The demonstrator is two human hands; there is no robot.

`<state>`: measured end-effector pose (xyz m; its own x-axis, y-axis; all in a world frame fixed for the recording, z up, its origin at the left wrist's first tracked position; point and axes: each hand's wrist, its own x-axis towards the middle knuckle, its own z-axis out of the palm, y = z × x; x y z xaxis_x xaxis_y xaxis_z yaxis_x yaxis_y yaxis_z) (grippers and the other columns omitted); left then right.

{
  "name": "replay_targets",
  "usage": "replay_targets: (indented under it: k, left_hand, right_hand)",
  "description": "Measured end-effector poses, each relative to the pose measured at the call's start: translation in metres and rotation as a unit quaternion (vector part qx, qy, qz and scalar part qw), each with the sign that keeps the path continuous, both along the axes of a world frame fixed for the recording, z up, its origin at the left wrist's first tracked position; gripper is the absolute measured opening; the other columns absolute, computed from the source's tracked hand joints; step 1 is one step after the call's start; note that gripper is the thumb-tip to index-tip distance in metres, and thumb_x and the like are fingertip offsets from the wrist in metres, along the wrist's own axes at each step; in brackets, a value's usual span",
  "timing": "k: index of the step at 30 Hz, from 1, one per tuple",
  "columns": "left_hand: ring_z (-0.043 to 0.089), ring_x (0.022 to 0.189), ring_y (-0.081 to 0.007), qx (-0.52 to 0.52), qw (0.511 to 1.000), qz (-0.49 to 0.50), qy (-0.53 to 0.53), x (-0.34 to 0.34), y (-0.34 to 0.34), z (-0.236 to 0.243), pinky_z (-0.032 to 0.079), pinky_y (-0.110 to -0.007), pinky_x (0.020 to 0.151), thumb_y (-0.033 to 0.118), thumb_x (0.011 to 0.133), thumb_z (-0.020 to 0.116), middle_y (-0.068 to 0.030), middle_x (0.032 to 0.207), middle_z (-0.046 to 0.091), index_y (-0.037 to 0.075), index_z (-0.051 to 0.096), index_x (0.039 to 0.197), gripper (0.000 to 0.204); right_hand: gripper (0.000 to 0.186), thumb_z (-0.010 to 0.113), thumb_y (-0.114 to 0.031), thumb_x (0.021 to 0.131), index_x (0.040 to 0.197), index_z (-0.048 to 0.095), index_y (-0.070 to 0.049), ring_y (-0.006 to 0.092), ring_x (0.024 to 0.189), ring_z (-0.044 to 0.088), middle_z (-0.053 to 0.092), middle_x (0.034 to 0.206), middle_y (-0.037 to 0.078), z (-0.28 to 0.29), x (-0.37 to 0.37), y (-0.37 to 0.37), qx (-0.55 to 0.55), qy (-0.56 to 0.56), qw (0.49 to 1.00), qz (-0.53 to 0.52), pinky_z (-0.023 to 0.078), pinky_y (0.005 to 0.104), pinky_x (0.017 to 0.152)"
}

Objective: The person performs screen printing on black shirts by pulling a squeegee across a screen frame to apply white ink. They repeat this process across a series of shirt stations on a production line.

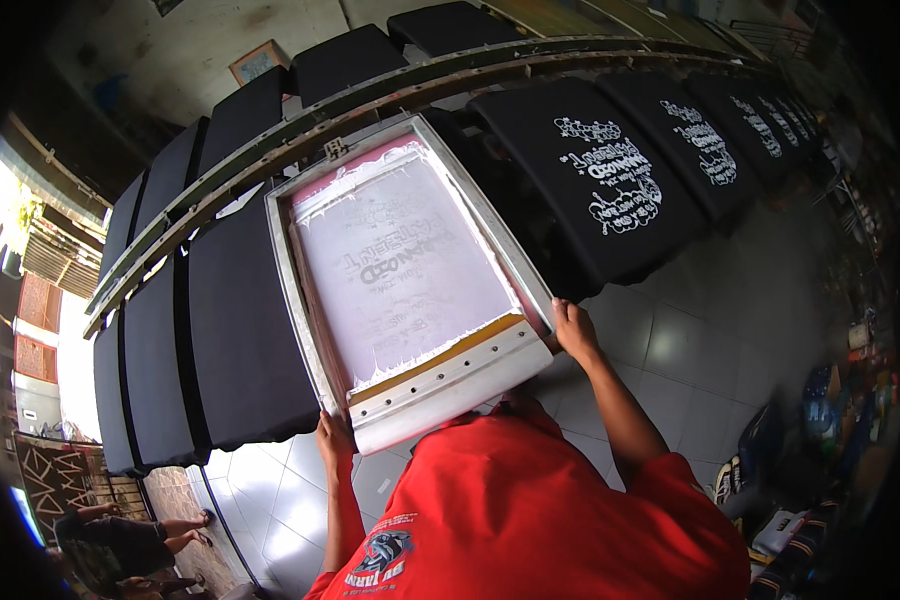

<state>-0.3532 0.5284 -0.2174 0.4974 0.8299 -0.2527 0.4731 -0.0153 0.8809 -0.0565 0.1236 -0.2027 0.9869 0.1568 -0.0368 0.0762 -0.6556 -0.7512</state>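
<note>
screen frame [410,270], metal-edged, white ink across its mesh, lying on a black shirt on the long table [240,330]. left hand [334,440] closed on the near-left corner; right hand [573,330] closed on the near-right corner. squeegee [450,372] rests along the near edge. printed black shirts [610,175] line the right.

One rectangular metal-framed printing screen [410,270] with pale mesh, one wooden-backed squeegee [450,365] lying along its near edge. Two bare hands on the frame: left hand [334,438] at the near left corner, right hand [571,330] at the near right corner. Printed black shirts [610,175] along the far right rail: about five, far ones blurred. Blank black shirts [245,330]: roughly eight.
</note>
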Motion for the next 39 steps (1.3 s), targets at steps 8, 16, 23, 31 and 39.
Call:
replay_targets:
  k: [8, 16, 23, 31, 39]
  left_hand:
    - [0.044, 0.054, -0.0141, 0.003, 0.999, -0.035, 0.013, 0.012, -0.002, 0.02, 0.038, -0.035, 0.053, 0.04, 0.107, 0.033, -0.0032, 0.061, 0.05, 0.002, 0.054, 0.075, 0.054]
    - [0.045, 0.049, -0.0129, 0.014, 0.998, -0.053, 0.019, 0.022, -0.005, 0.046, 0.039, -0.035, 0.048, 0.04, 0.107, 0.033, -0.0023, 0.057, 0.047, 0.003, 0.051, 0.072, 0.054]
    - [0.049, 0.051, -0.0164, 0.038, 0.996, -0.079, 0.022, 0.017, 0.01, 0.019, 0.041, -0.037, 0.051, 0.04, 0.106, 0.035, -0.0071, 0.06, 0.052, -0.002, 0.056, 0.078, 0.055]
    - [0.045, 0.057, -0.0171, 0.083, 0.992, -0.093, 0.03, 0.023, 0.004, 0.024, 0.04, -0.038, 0.057, 0.04, 0.106, 0.036, -0.0078, 0.062, 0.051, -0.001, 0.054, 0.077, 0.053]
    - [0.044, 0.063, -0.0131, -0.006, 0.995, -0.099, -0.024, 0.013, 0.036, -0.02, 0.04, -0.033, 0.059, 0.047, 0.105, 0.038, -0.0017, 0.068, 0.052, 0.001, 0.058, 0.082, 0.055]
  right_hand:
    - [0.052, 0.039, -0.042, 0.103, 0.089, 0.064, 0.001, 0.0502, 0.09, 0.059, 0.065, 0.089, 0.029, -0.001, -0.01, -0.006, -0.014, -0.022, 0.999, -0.043, 0.046, 0.0547, 0.074]
    - [0.055, 0.037, -0.045, 0.103, 0.091, 0.065, 0.001, 0.0508, 0.093, 0.059, 0.065, 0.092, 0.03, -0.002, -0.015, -0.009, -0.024, -0.028, 0.998, -0.053, 0.046, 0.0554, 0.075]
    - [0.055, 0.036, -0.044, 0.103, 0.092, 0.064, 0.001, 0.0512, 0.092, 0.058, 0.064, 0.094, 0.03, -0.011, -0.011, -0.011, -0.041, -0.053, 0.997, -0.04, 0.046, 0.0559, 0.076]
    - [0.058, 0.038, -0.047, 0.103, 0.094, 0.065, 0.003, 0.0502, 0.094, 0.059, 0.065, 0.095, 0.03, -0.012, -0.008, -0.016, -0.023, -0.034, 0.998, -0.047, 0.047, 0.052, 0.076]
    - [0.058, 0.035, -0.05, 0.102, 0.089, 0.063, -0.001, 0.0482, 0.089, 0.062, 0.066, 0.088, 0.025, 0.01, -0.019, -0.004, -0.014, -0.038, 0.999, -0.03, 0.049, 0.0516, 0.074]
